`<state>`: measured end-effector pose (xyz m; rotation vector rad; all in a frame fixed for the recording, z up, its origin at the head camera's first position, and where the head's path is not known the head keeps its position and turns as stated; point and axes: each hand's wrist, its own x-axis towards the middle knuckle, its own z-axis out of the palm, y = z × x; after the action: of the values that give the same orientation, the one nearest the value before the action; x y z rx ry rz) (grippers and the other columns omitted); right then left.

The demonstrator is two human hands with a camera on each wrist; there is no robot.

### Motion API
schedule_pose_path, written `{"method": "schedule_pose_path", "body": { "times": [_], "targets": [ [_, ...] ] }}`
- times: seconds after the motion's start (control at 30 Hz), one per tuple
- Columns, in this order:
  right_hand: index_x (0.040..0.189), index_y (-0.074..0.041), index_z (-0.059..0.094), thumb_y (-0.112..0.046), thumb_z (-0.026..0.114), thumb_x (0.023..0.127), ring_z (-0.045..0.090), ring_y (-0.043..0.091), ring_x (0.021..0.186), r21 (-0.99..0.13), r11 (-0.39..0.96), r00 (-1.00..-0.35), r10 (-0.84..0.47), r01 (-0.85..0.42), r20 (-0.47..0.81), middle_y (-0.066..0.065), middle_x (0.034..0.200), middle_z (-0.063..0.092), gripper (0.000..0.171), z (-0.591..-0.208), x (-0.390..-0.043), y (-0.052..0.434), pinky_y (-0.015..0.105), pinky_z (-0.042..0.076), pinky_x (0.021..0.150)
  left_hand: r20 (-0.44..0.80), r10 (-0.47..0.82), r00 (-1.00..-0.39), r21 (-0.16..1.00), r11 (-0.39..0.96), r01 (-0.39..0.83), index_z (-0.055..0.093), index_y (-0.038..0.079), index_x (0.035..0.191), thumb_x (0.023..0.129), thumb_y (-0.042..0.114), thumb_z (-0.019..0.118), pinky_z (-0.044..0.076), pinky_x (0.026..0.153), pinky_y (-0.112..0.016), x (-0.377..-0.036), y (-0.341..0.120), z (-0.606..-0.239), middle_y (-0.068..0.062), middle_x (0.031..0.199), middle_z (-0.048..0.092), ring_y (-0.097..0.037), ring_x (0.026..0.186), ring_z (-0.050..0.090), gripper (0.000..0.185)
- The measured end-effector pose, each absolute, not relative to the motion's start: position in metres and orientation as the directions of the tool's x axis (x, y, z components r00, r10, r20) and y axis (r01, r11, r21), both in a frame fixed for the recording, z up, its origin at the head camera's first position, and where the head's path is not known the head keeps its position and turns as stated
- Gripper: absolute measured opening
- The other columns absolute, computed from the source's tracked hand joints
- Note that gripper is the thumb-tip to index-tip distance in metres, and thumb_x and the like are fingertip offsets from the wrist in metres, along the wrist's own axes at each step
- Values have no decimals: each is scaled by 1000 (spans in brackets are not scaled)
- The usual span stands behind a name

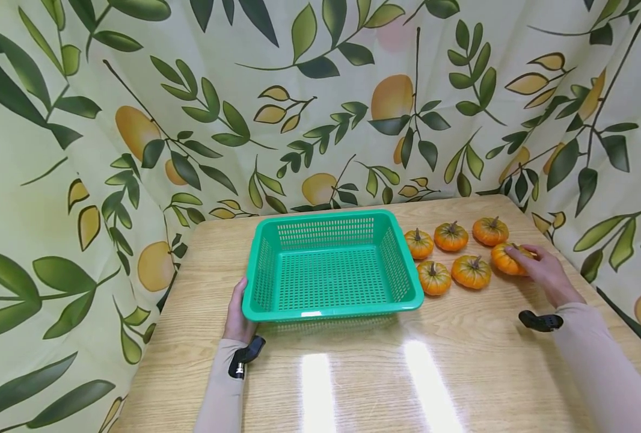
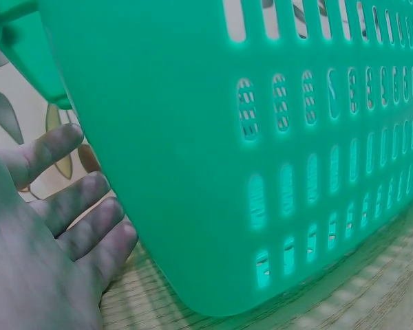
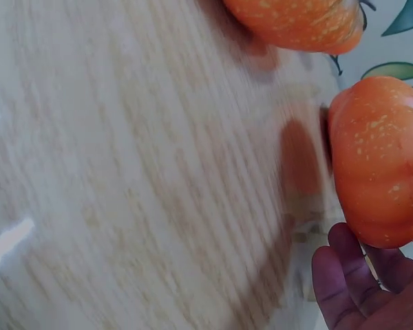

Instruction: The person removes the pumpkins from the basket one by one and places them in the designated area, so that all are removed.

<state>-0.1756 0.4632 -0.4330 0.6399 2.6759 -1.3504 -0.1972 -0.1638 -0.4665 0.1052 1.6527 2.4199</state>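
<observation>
Right hand [image 1: 542, 270] curling over the far-right pumpkin [image 1: 507, 260], seemingly gripping it near the table's right edge [image 1: 596, 288]; risking, with a loose hold, a roll off that side or a knock into the next pumpkin [image 1: 471, 271]; left hand [image 1: 238, 316] lying flat, fingers straight, against the empty basket [image 1: 277, 310]; leaving open tabletop [image 1: 461, 361] in front.

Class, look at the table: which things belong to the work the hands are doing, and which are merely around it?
In use: green basket, touched by left hand; pumpkin under right hand; five more pumpkins beside it.

Just around: wooden table; leaf-print curtain.
</observation>
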Motion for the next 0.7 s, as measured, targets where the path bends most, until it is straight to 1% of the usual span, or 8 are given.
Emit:
{"method": "schedule_pose_path", "body": {
  "times": [0.1, 0.2, 0.27, 0.33, 0.4, 0.5, 0.57, 0.7],
  "targets": [
    [150, 6, 7, -67, 40, 90, 23, 54, 131, -760, 523, -914, 330, 385, -235, 41, 149, 9, 100, -435, -176, 464, 62, 34, 98, -58, 210, -976, 928, -349, -131, 27, 19, 151, 99, 55, 30, 31, 109, -30, -197, -165, -467, -8, 155, 29, -23, 139, 30, 63],
    [149, 7, 9, -65, 42, 91, 30, 52, 128, -763, 525, -917, 327, 378, -229, 42, 148, 14, 99, -438, -177, 465, 46, 44, 84, -59, 210, -976, 928, -349, -131, 27, 21, 151, 98, 55, 31, 31, 109, -31, -197, -166, -466, -6, 155, 30, -22, 139, 31, 63],
    [149, 8, 10, -64, 43, 91, 33, 51, 126, -760, 528, -917, 324, 379, -232, 43, 147, 16, 99, -440, -178, 465, 35, 44, 77, -59, 209, -976, 929, -346, -130, 27, 20, 151, 98, 55, 30, 31, 109, -30, -196, -167, -466, -6, 155, 29, -22, 139, 30, 63],
    [148, 10, 10, -64, 43, 91, 35, 51, 125, -754, 536, -918, 318, 380, -236, 43, 145, 18, 99, -442, -178, 466, 30, 44, 73, -56, 207, -977, 930, -346, -127, 26, 20, 151, 98, 55, 30, 31, 109, -30, -196, -167, -465, -7, 155, 28, -22, 140, 30, 64],
    [148, 10, 9, -64, 43, 91, 35, 52, 125, -752, 541, -921, 310, 377, -238, 44, 145, 18, 99, -445, -177, 466, 31, 45, 74, -54, 205, -977, 930, -347, -124, 26, 18, 151, 99, 54, 31, 31, 109, -29, -194, -167, -465, -8, 155, 28, -22, 139, 31, 64],
    [148, 11, 7, -63, 43, 91, 33, 53, 126, -752, 545, -925, 296, 370, -240, 45, 145, 16, 100, -447, -177, 466, 43, 47, 81, -52, 200, -978, 928, -351, -121, 26, 17, 151, 99, 54, 31, 32, 107, -28, -192, -167, -463, -9, 154, 28, -22, 138, 32, 64],
    [148, 11, 5, -63, 42, 92, 32, 54, 126, -750, 552, -928, 289, 364, -237, 45, 145, 14, 100, -447, -178, 465, 50, 45, 86, -52, 198, -979, 927, -354, -121, 26, 17, 151, 98, 54, 31, 33, 107, -27, -192, -167, -463, -10, 154, 28, -22, 137, 32, 65],
    [148, 11, 2, -63, 43, 92, 29, 54, 128, -749, 560, -932, 275, 354, -235, 45, 146, 11, 101, -444, -180, 465, 60, 42, 93, -47, 203, -978, 925, -361, -120, 25, 17, 151, 99, 54, 30, 33, 108, -29, -192, -166, -463, -11, 155, 26, -24, 139, 31, 65]
  ]
}}
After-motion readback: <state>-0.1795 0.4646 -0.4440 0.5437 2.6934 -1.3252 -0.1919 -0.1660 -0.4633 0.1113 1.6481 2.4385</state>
